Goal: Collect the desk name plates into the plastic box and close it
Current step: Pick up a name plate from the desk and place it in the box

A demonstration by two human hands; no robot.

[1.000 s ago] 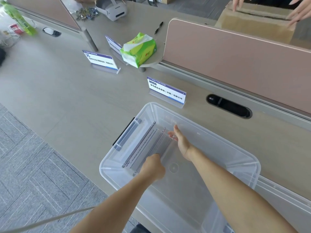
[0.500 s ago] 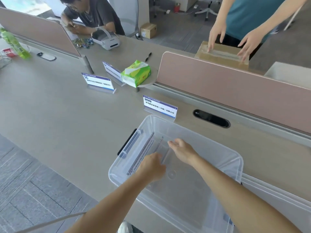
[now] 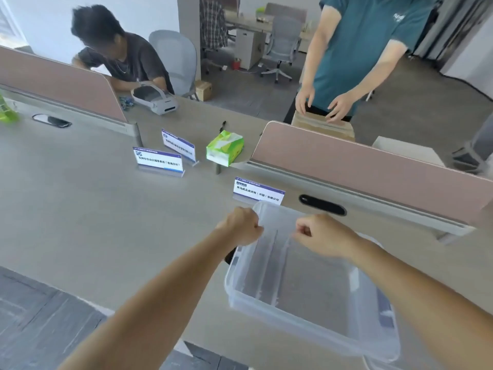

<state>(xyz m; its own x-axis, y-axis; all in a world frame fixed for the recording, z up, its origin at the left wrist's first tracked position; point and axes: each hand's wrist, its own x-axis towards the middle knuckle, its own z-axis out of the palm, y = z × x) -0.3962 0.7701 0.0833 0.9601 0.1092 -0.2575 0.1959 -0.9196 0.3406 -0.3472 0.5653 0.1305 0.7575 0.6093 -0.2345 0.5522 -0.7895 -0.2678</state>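
A clear plastic box point(image 3: 306, 325) stands open on the desk's near edge. Clear name plates point(image 3: 269, 265) lie flat along its left inner side. Just behind the box stands a white and blue name plate point(image 3: 258, 192). Two more name plates point(image 3: 158, 160) point(image 3: 178, 144) stand further left. My left hand point(image 3: 240, 226) hovers over the box's far left corner, fingers curled with nothing visible in them. My right hand point(image 3: 321, 234) hovers over the far rim, also curled into a loose fist.
A green tissue pack point(image 3: 225, 148) sits between two pink partitions point(image 3: 360, 166). A cable slot point(image 3: 322, 205) lies behind the box. A white headset point(image 3: 154, 100) and a seated person are at the far left. A standing person presses on a cardboard box point(image 3: 322, 126).
Both my hands have lifted out of the box and curled shut. The view has tilted up, showing more of the room and the two people.
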